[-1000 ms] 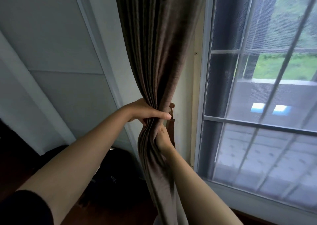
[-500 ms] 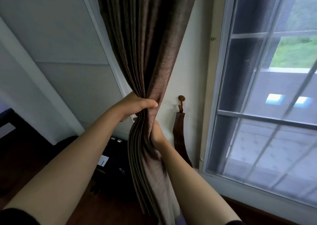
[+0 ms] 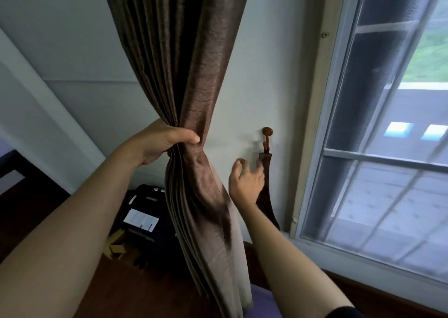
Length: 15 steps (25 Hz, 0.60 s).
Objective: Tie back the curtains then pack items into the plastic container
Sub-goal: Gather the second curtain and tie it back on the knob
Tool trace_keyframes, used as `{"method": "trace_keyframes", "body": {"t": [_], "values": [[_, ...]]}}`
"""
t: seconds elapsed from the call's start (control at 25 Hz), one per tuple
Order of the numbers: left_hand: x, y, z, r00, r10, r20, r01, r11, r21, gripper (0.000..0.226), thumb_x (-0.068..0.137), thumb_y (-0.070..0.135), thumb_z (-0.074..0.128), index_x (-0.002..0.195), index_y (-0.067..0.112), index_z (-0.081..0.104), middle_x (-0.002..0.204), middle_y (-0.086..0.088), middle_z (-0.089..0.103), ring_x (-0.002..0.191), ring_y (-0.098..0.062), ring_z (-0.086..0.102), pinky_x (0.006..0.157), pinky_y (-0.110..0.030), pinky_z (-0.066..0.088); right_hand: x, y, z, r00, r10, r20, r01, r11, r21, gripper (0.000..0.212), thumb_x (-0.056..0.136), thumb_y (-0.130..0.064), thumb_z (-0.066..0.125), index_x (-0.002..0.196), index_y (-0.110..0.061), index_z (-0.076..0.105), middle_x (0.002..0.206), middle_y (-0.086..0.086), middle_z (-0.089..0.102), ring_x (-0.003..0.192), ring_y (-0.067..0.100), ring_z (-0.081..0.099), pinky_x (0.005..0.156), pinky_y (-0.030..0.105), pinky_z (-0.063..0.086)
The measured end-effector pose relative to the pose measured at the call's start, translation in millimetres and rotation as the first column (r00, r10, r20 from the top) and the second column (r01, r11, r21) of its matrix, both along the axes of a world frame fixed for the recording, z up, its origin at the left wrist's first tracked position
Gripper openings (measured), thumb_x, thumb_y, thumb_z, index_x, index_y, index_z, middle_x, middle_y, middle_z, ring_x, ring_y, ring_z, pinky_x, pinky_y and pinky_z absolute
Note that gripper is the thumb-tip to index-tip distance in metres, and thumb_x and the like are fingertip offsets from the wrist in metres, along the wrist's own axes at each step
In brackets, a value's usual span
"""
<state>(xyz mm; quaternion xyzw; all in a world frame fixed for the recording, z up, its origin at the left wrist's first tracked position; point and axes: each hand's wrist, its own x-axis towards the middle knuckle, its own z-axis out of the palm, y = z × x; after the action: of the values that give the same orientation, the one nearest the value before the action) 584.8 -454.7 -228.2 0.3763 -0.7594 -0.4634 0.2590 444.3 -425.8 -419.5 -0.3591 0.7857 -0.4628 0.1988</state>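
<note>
Where the brown curtain [image 3: 194, 94] hangs against the white wall [image 3: 261, 70], it is bunched into tight vertical pleats at about mid-height. The left hand [image 3: 164, 143] grips the bundle there, thumb across the front and fingers wrapped round the back, pinching the folds narrow. Below the grip the fabric flares out again and falls towards the floor [image 3: 135, 291].

The right hand [image 3: 246, 181] is off the curtain, just to its right, with fingers loosely curled and spread and holding nothing. It is motion-blurred. Its fingertips are at the edge of the tieback strap [image 3: 266, 202]; contact cannot be told.

The strap is dark brown and hangs straight down from a small round-knobbed hook [image 3: 267, 137] on the wall, between the curtain and the window [image 3: 385, 157]. The curtain is not tied.

The window has a pale frame, a mesh screen and cross bars, with green showing outside at the upper right.

Low left, behind the curtain, a black bag [image 3: 148, 203] with a white tag [image 3: 141, 220] sits on the dark wood floor. A bit of purple fabric [image 3: 263, 304] shows at the bottom edge between the forearms.
</note>
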Motion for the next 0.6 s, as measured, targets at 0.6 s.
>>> {"method": "trace_keyframes", "body": {"t": [0.6], "values": [[-6,-2,-7,0.997,0.067,0.043,-0.066,0.998,-0.02,0.051,0.042,0.036,0.074,0.091,0.024,0.069,0.097,0.002,0.073,0.095,-0.018,0.068,0.089,-0.039,0.054,-101,-14,-41,0.917,0.112,0.382,-0.091,0.993,-0.072,0.041,0.072,-0.016,0.06,0.103,-0.022,0.033,0.1,0.009,0.053,0.099,0.035,0.053,0.081,0.046,0.05]]}}
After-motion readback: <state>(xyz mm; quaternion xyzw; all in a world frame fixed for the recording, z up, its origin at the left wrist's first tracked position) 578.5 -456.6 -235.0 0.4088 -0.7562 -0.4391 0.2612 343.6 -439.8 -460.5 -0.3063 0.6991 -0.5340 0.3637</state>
